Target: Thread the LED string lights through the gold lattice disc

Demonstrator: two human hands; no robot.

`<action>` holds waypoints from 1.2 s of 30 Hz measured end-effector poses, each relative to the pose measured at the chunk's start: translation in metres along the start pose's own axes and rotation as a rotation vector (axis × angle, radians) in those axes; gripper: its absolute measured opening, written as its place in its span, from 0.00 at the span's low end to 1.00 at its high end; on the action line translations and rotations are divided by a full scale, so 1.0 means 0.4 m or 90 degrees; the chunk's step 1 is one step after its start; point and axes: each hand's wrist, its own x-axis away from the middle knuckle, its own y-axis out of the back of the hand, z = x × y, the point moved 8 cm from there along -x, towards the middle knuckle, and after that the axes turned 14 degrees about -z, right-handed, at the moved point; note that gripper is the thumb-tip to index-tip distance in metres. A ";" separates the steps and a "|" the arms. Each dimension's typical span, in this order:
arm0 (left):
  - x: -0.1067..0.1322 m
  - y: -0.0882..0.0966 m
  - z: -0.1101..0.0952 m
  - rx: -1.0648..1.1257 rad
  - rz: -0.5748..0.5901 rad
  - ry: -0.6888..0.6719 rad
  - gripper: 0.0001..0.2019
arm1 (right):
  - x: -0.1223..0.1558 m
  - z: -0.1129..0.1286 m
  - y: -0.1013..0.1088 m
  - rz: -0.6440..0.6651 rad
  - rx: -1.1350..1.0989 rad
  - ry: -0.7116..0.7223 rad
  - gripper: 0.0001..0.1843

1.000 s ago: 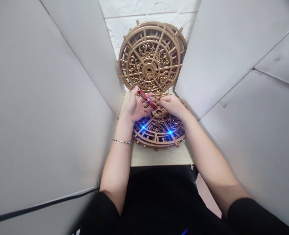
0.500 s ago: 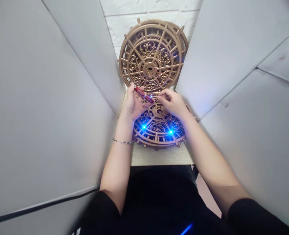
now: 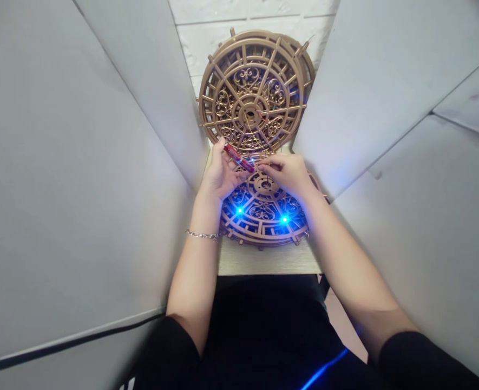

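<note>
A round gold filigree frame (image 3: 263,225) lies flat on the small wooden table (image 3: 263,260), with two blue lights glowing through it. My left hand (image 3: 218,176) is closed on a thin red strip (image 3: 238,157) held above the frame's far edge. My right hand (image 3: 286,172) pinches something thin at the strip's right end; I cannot make out what. Fine wire runs from the strip up toward the disc behind.
A second gold filigree disc (image 3: 255,92), with another behind it, leans upright against the white brick wall (image 3: 218,38). Tall grey panels (image 3: 80,162) close in both sides, the right panel (image 3: 385,108) too. My black-clad lap shows below the table edge.
Both hands shifted slightly away from me with the red strip. The blue lights in the flat frame glow brighter now.
</note>
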 end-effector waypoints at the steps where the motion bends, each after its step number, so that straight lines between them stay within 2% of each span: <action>1: 0.000 0.000 0.003 -0.004 0.001 0.005 0.28 | 0.001 -0.002 -0.003 0.006 -0.021 -0.012 0.10; 6: -0.007 0.001 0.013 -0.005 0.014 0.031 0.31 | 0.002 -0.009 0.000 -0.006 -0.081 -0.070 0.10; 10: -0.011 0.003 0.012 -0.002 0.004 0.022 0.31 | 0.001 -0.007 0.003 -0.011 -0.074 -0.061 0.10; 14: -0.005 0.003 0.004 -0.019 -0.022 -0.005 0.28 | -0.001 -0.015 0.005 -0.026 0.006 -0.033 0.10; 21: -0.003 -0.004 0.004 -0.032 -0.004 -0.027 0.24 | 0.004 -0.013 0.003 -0.039 0.148 0.033 0.11; 24: -0.001 -0.001 0.007 -0.031 -0.011 -0.007 0.25 | 0.004 -0.021 0.004 -0.033 0.116 -0.019 0.11; 28: 0.001 0.000 0.011 -0.008 0.004 0.045 0.31 | 0.002 -0.031 0.018 -0.055 0.050 -0.093 0.12; 32: -0.005 0.002 0.015 0.000 0.029 0.063 0.34 | 0.000 -0.029 0.019 -0.043 -0.004 -0.108 0.12; 36: -0.008 0.005 0.014 -0.001 0.021 0.058 0.34 | 0.000 -0.025 0.012 -0.025 -0.057 -0.112 0.12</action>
